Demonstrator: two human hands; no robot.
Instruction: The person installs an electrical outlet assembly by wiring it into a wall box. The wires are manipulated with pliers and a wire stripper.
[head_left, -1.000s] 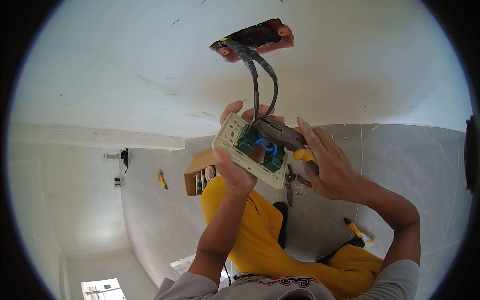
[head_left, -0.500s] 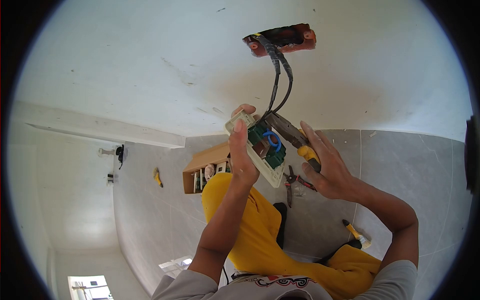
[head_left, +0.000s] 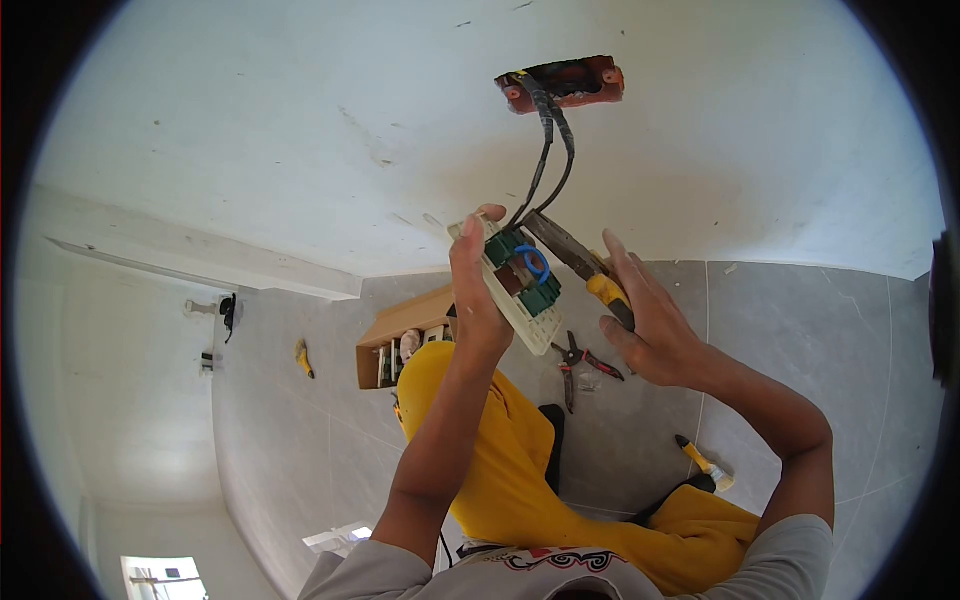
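Observation:
My left hand (head_left: 478, 290) is closed around a cream wall socket plate (head_left: 537, 337), tilted so that its back shows green terminal parts and a blue wire loop (head_left: 541, 264). Two black wires (head_left: 568, 160) hang from a reddish wall box (head_left: 598, 95) down to the plate's upper end. Pliers (head_left: 570, 250) with yellow-and-black handles are in my right hand (head_left: 655, 325), gripped between thumb and palm with the fingers stretched along them. Their jaw tips lie right beside the wires at the plate's top; the wire ends are hidden.
Below the plate, red-and-black handled wire strippers (head_left: 570, 378) lie on the grey tile floor. An open cardboard box (head_left: 368, 362) with parts stands left of my knee. A paintbrush (head_left: 718, 474) lies right, and a yellow-handled tool (head_left: 304, 358) far left.
Both hands, with the socket plate and pliers, have shifted slightly up and left in view, as the whole scene moved a little too. Both grips stay the same.

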